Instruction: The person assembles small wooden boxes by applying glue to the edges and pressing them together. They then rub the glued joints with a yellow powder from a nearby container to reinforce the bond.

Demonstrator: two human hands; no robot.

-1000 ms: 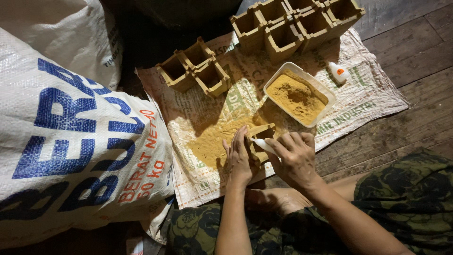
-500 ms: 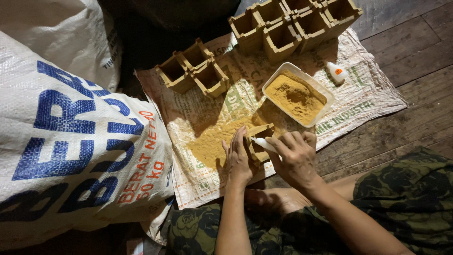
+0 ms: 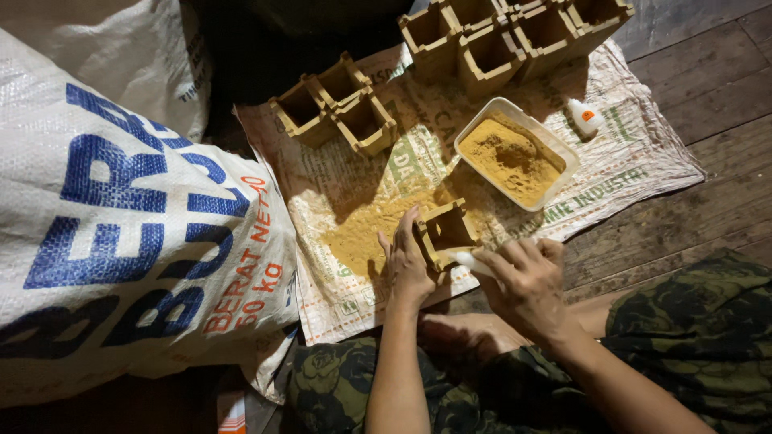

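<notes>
A small open-topped square box (image 3: 447,233) of raw, sawdust-coloured board sits on a spread woven plastic sack (image 3: 643,157), at its near edge, right in front of the person's knees. The left hand (image 3: 406,261) lies flat against the box's left wall, fingers straight and pressed to it, steadying rather than gripping. The right hand (image 3: 523,281) is curled around a small white tube-like object (image 3: 469,259) whose tip meets the box's near right corner. Just left of the box a loose heap of fine yellow-brown powder (image 3: 366,233) is spilled on the sack, and just beyond it stands a white rectangular tray (image 3: 555,137) holding more of the same powder. Farther back are a cluster of three similar boxes (image 3: 338,108) and a larger group of boxes (image 3: 515,36), all hollow and matte. A small white bottle with an orange label (image 3: 585,116) lies to the right of the tray. The sack covers dark, worn wooden floor planks (image 3: 708,80); a bulging white woven bag with blue and red print (image 3: 121,241) fills the left side. The person wears camouflage-patterned trousers (image 3: 700,321).
</notes>
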